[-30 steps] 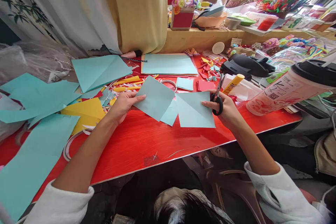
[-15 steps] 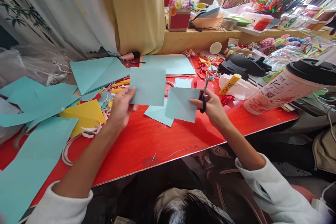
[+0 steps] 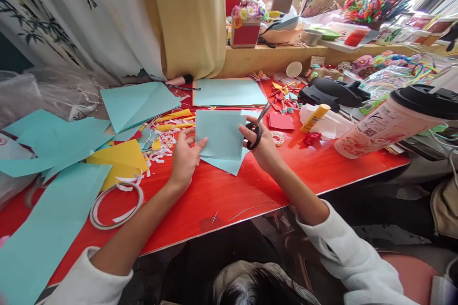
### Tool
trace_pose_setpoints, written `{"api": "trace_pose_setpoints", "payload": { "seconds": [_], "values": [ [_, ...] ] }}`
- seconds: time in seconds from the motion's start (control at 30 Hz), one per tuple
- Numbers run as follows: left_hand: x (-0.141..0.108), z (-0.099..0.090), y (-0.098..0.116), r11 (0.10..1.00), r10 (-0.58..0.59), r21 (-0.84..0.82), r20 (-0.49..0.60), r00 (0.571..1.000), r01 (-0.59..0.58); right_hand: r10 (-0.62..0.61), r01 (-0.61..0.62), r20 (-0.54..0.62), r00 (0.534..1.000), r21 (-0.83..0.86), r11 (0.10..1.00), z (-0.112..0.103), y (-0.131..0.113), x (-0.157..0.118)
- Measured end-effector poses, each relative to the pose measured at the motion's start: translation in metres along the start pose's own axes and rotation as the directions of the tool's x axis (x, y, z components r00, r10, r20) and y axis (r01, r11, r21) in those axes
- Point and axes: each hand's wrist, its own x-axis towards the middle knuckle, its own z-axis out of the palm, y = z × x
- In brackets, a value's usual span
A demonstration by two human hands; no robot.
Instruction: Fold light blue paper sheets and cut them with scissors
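Note:
Light-blue paper squares (image 3: 219,134), laid one over the other, are held up between both hands above the red table (image 3: 211,200). My left hand (image 3: 186,156) pinches their left edge between thumb and fingers. On the right edge are the thumb and fingers of my right hand (image 3: 260,143), which also holds black-handled scissors (image 3: 255,136) with the blades pointing up and to the right. Below the squares, another light-blue piece (image 3: 229,166) lies on the table.
Blue sheets (image 3: 139,104) and yellow paper (image 3: 123,159) lie left, near a tape roll (image 3: 93,209). Blue sheets (image 3: 229,91) lie behind the hands. Red squares (image 3: 281,121), a glue stick (image 3: 315,118) and a large cup (image 3: 375,126) stand or lie right.
The two separately held blue squares have come together, one over the other. My right hand has moved left with the scissors, and my left hand slightly right and down.

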Motion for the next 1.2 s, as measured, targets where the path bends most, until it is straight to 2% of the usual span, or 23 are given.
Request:
{"api": "trace_pose_setpoints", "payload": {
  "seconds": [0.2,0.33,0.47,0.7,0.83,0.93,1.0,1.1,1.17,1.2],
  "values": [
    [-0.004,0.001,0.001,0.993,0.067,0.089,0.099,0.993,-0.076,-0.166,0.166,0.003,0.986,-0.04,0.985,0.0,0.002,-0.004],
    [-0.005,-0.003,0.006,0.986,0.09,0.132,0.114,0.989,-0.105,-0.258,0.257,0.009,0.966,-0.129,0.958,-0.002,-0.003,-0.011],
    [-0.002,-0.004,0.004,0.971,0.14,0.17,0.169,0.976,-0.169,-0.276,0.279,0.047,0.96,-0.229,0.933,-0.008,-0.004,-0.015],
    [0.006,-0.004,-0.012,0.954,0.172,0.205,0.22,0.96,-0.218,-0.274,0.306,0.167,0.947,-0.211,0.928,-0.011,0.007,-0.014],
    [0.001,-0.004,-0.001,0.957,0.16,0.208,0.202,0.966,-0.202,-0.314,0.33,0.099,0.944,-0.293,0.898,-0.002,0.002,-0.02],
    [0.002,-0.008,0.009,0.936,0.166,0.27,0.225,0.96,-0.225,-0.347,0.333,0.029,0.937,-0.367,0.869,-0.01,-0.013,-0.025],
    [0.006,-0.012,0.008,0.837,0.196,0.458,0.261,0.945,-0.3,-0.292,0.274,0.023,0.956,-0.416,0.867,-0.029,-0.025,-0.027],
    [0.013,-0.017,-0.004,0.526,0.161,0.791,0.269,0.95,-0.313,-0.117,0.09,-0.017,0.993,-0.533,0.841,-0.073,-0.038,-0.032],
    [0.015,-0.016,-0.013,0.345,0.1,0.896,0.26,0.96,-0.278,-0.032,-0.017,-0.062,0.998,-0.661,0.751,-0.102,-0.038,-0.035],
    [0.015,-0.015,-0.016,0.296,0.067,0.915,0.267,0.961,-0.275,-0.046,-0.031,-0.081,0.996,-0.75,0.661,-0.113,-0.037,-0.037]
  ]
}}
